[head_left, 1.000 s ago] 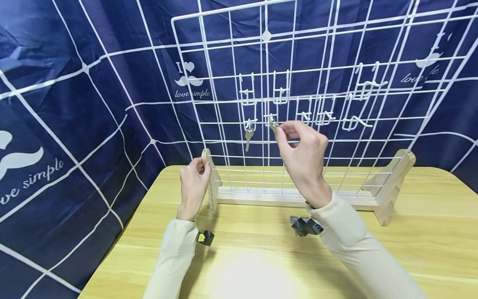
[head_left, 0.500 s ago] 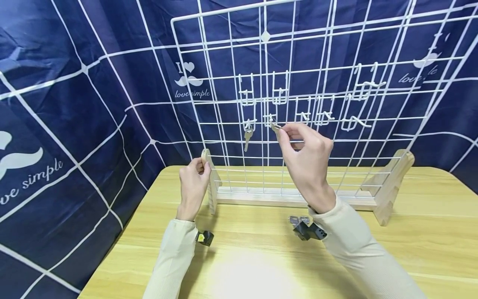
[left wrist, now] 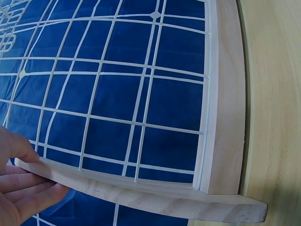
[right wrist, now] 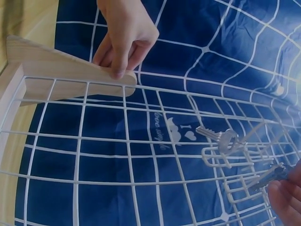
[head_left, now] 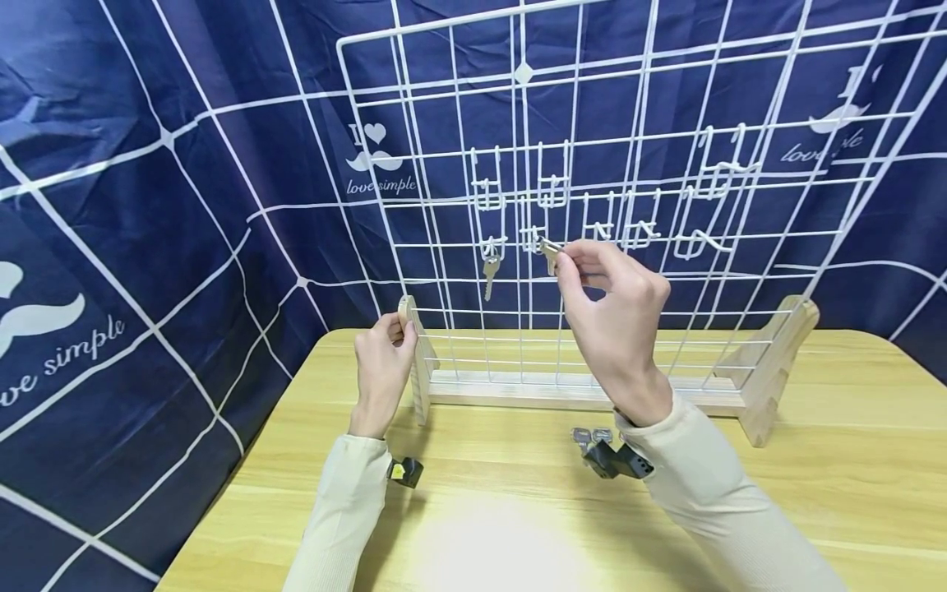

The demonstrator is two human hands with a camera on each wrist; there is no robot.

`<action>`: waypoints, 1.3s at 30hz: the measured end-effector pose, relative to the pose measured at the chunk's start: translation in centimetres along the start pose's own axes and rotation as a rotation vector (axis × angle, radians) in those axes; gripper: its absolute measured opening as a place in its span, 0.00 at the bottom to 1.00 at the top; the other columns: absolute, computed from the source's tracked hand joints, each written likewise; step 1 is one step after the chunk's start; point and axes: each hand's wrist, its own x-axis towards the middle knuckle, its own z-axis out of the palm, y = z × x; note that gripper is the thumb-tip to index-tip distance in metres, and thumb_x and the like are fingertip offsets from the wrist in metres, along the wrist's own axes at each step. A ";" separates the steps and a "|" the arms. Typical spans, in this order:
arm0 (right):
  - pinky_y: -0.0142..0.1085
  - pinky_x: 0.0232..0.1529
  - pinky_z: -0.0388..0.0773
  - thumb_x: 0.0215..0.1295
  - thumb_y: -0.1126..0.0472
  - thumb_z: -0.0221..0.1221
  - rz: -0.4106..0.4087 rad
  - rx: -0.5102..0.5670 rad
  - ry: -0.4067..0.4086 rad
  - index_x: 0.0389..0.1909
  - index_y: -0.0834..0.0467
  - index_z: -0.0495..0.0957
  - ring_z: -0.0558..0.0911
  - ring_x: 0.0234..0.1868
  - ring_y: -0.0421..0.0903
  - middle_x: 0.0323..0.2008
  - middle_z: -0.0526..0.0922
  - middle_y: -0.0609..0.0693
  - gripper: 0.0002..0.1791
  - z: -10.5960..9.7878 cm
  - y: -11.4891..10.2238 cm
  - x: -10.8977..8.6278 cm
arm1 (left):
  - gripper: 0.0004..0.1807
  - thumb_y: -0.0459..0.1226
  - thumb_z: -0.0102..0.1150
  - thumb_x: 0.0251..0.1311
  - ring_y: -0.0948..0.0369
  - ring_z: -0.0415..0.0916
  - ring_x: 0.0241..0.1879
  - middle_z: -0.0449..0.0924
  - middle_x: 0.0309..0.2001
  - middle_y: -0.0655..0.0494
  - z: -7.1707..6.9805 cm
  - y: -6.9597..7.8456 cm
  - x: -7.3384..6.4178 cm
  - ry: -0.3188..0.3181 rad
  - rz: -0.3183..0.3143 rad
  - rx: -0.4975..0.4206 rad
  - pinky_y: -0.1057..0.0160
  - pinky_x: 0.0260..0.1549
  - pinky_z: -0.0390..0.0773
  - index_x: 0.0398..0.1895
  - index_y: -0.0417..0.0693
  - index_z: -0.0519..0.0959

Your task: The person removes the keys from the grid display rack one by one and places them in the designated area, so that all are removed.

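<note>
Tabletop (head_left: 488, 469) in woodgrain, blue cloth (head_left: 74, 238), pinched key (head_left: 549, 252)

Booth-like corner: blue drapes (head_left: 111, 214), wooden table (head_left: 510, 460)

Silvery keys (head_left: 491, 265), white wire grid (head_left: 629, 139), white-lined navy cloth (head_left: 133, 238), yellow wood-grained table (head_left: 503, 460), cream sleeves (head_left: 718, 477)

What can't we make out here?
Head view: part of the held key, covered by the right-hand grip; whether that key touches the hook, too small to tell.
Head view: lower ends of the loose keys, behind the black wrist camera.
Head view: the white grid's top right corner, cut off by the frame.
Left wrist view: most of the left-hand grip, cut off by the left edge.
</note>
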 end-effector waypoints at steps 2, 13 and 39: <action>0.20 0.35 0.77 0.58 0.72 0.62 -0.006 0.007 0.001 0.30 0.68 0.83 0.84 0.25 0.51 0.26 0.86 0.57 0.03 -0.1 -0.2 0.0 | 0.07 0.26 0.56 0.58 0.48 0.85 0.32 0.84 0.33 0.35 0.0 0.0 0.0 0.002 0.002 -0.001 0.54 0.33 0.84 0.33 0.26 0.80; 0.23 0.37 0.79 0.56 0.74 0.63 -0.026 0.035 -0.012 0.30 0.66 0.83 0.82 0.28 0.42 0.27 0.86 0.56 0.02 -1.0 -0.5 -0.4 | 0.07 0.27 0.56 0.58 0.48 0.85 0.32 0.84 0.33 0.35 0.0 0.1 0.0 0.002 -0.007 0.011 0.54 0.33 0.84 0.33 0.26 0.80; 0.31 0.33 0.82 0.63 0.71 0.60 0.498 0.342 -0.496 0.36 0.70 0.78 0.82 0.28 0.43 0.29 0.83 0.57 0.04 -4.3 3.6 -6.4 | 0.09 0.27 0.56 0.59 0.48 0.85 0.33 0.84 0.34 0.36 -0.1 0.3 0.0 -0.007 -0.030 0.017 0.54 0.34 0.84 0.37 0.26 0.80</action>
